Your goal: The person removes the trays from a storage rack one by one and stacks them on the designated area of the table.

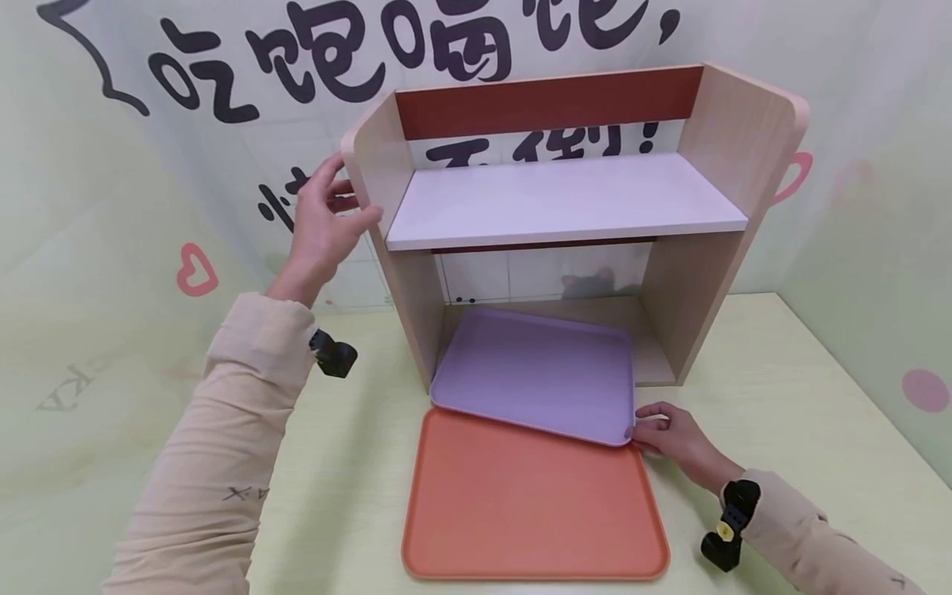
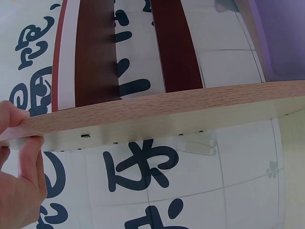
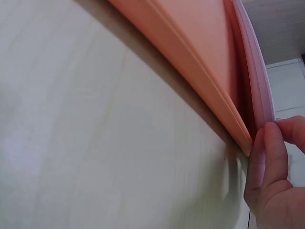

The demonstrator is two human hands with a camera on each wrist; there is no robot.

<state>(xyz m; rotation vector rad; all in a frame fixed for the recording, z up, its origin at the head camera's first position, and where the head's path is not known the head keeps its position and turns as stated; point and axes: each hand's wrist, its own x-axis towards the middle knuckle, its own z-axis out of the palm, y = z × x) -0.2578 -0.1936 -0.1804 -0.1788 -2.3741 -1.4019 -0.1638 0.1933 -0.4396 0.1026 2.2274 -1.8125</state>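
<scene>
A two-level wooden shelf [image 1: 565, 198] with a white middle board stands on the table. My left hand [image 1: 326, 219] grips the shelf's left side panel [image 2: 157, 107] near its top front edge, thumb on the inner face and fingers outside. A purple tray [image 1: 535, 372] lies askew, its back part inside the shelf's lower compartment and its front edge over an orange tray [image 1: 531, 512]. My right hand [image 1: 673, 438] pinches the purple tray's front right corner between thumb and fingers. In the right wrist view the purple tray's rim [image 3: 259, 86] rises above the orange tray's edge [image 3: 205, 76].
The pale table [image 1: 335, 479] extends on both sides of the trays. Behind the shelf hangs a printed backdrop [image 1: 245, 165] with black lettering and hearts. A light green side wall [image 1: 885, 273] borders the table on the right. A black wrist camera [image 1: 335, 354] sits on the left wrist.
</scene>
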